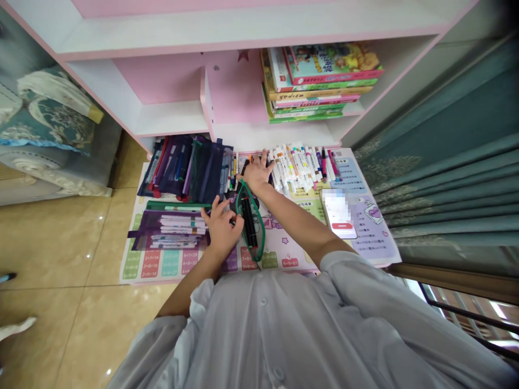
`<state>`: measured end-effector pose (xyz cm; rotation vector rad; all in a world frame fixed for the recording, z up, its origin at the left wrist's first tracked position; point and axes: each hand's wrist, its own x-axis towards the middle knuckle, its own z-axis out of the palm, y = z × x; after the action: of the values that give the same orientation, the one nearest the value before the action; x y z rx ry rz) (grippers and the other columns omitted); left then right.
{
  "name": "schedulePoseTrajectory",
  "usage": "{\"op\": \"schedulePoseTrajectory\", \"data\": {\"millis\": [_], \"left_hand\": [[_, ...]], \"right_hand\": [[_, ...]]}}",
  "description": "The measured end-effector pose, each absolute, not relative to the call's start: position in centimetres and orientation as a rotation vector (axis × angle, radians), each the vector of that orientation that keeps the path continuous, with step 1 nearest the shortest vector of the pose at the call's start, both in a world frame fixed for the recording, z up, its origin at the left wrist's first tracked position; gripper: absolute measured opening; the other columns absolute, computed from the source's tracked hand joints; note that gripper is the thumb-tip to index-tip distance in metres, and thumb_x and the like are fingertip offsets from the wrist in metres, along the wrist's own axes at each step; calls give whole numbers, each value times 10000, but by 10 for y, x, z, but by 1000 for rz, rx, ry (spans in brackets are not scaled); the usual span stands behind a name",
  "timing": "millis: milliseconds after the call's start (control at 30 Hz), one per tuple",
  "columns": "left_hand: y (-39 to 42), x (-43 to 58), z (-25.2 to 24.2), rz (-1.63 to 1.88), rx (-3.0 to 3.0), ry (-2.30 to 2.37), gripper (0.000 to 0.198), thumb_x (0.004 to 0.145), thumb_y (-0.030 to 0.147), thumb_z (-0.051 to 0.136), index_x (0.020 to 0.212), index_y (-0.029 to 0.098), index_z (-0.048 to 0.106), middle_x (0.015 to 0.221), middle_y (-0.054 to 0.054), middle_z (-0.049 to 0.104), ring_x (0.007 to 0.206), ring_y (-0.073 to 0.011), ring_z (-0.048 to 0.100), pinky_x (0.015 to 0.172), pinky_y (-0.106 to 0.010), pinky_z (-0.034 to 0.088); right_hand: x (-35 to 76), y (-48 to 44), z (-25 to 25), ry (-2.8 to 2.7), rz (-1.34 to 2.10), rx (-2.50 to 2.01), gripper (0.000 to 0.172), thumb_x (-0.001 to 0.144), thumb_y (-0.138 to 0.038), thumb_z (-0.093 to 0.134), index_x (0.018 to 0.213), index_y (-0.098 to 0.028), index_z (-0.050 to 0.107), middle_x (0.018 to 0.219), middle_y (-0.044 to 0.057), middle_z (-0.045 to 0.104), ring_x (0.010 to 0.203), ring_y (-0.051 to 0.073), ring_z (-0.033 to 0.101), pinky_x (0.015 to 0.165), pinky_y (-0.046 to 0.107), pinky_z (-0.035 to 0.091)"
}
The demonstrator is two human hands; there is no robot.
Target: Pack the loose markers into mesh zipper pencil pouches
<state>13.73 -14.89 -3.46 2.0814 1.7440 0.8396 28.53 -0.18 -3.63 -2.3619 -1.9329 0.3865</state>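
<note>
A green-edged mesh pencil pouch (261, 240) lies lengthwise before me, its mouth spread, with several black markers (248, 221) inside. At its left side is my left hand (223, 227), thumb and a finger pinched at the pouch's edge while other fingers stick up. My right hand (257, 175) reaches past the far end of the pouch, fingers spread over a few dark pens that it partly hides. Just right of that hand lies a row of white-barrelled markers (298, 165) with coloured ends.
Filled dark mesh pouches (186, 167) lie at the back left, and a purple mesh pouch of white markers (174, 229) in front of them. A phone (340, 213) rests on the printed mat (373, 237) at right. Stacked books (320, 81) fill part of the pink-and-white shelf (243, 40).
</note>
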Motion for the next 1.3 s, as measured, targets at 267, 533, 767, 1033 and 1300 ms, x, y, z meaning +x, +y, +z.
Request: {"op": "schedulePoseTrajectory", "data": {"millis": [267, 533, 767, 1033, 1300], "left_hand": [[-149, 138, -36, 828, 2089, 1754, 215, 781, 233, 635, 579, 201, 572, 1246, -45, 704, 1402, -332, 466, 1196, -679, 108], [-150, 139, -35, 818, 2082, 1743, 218, 786, 235, 630, 579, 207, 570, 1258, -36, 702, 1412, -320, 456, 1196, -675, 99], [-150, 138, -34, 783, 2076, 1745, 193, 797, 238, 611, 608, 208, 590, 1280, -38, 693, 1432, -323, 429, 1190, -677, 96], [-148, 139, -35, 792, 2076, 1763, 220, 798, 256, 626, 594, 200, 564, 1264, -45, 702, 1419, -327, 443, 1172, -696, 112], [-147, 137, -39, 788, 2082, 1767, 221, 809, 261, 610, 597, 208, 577, 1275, -41, 693, 1427, -325, 430, 1179, -703, 86]], "right_hand": [[288, -8, -25, -1779, 397, -2283, 516, 899, -489, 514, 1184, -101, 698, 1597, 186, 342, 1535, 424, 64, 1156, 715, 158], [304, -61, 27, -1604, 295, -2060, 340, 903, -428, 507, 828, -173, 719, 1578, 112, 391, 1536, 417, 77, 1119, 674, 291], [300, -140, 31, -1702, 332, -1976, 257, 843, -377, 596, 682, -198, 688, 1573, 82, 416, 1544, 385, 122, 1164, 619, 268], [285, -172, -2, -1863, 398, -2040, 222, 789, -362, 683, 668, -181, 724, 1563, 152, 434, 1522, 431, 186, 1137, 728, 218], [279, -170, -6, -1994, 352, -2067, 262, 828, -396, 657, 786, -169, 781, 1556, 183, 435, 1513, 448, 201, 1136, 740, 214]]}}
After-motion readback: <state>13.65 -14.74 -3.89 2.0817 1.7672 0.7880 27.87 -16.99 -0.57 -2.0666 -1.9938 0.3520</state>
